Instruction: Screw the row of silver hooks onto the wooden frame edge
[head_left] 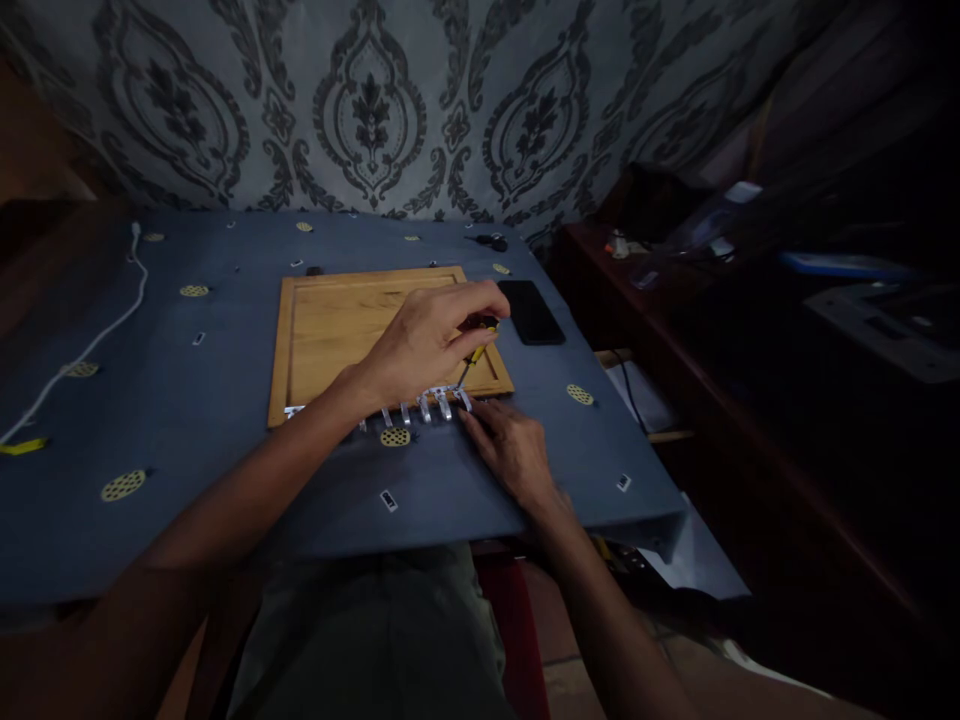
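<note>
A framed wooden board point(337, 330) lies flat on the table. Along its near edge runs a metal hook rail point(424, 405) with several silver hooks hanging over the side. My left hand point(427, 335) reaches across the board, fingers closed round a yellow-and-black screwdriver point(474, 354). The screwdriver points down, its tip at the right end of the rail. At that same end, my right hand point(514, 450) pinches the last hook from the near side, fingertips against the board's edge. My left forearm and hand hide part of the rail and board.
A black phone point(531, 312) lies right of the board, and a dark key-like object point(491, 242) lies behind it. A white cable point(112, 335) runs along the left. The patterned tablecloth point(225, 500) ends near my lap. A dark red cabinet point(637, 300) stands at right.
</note>
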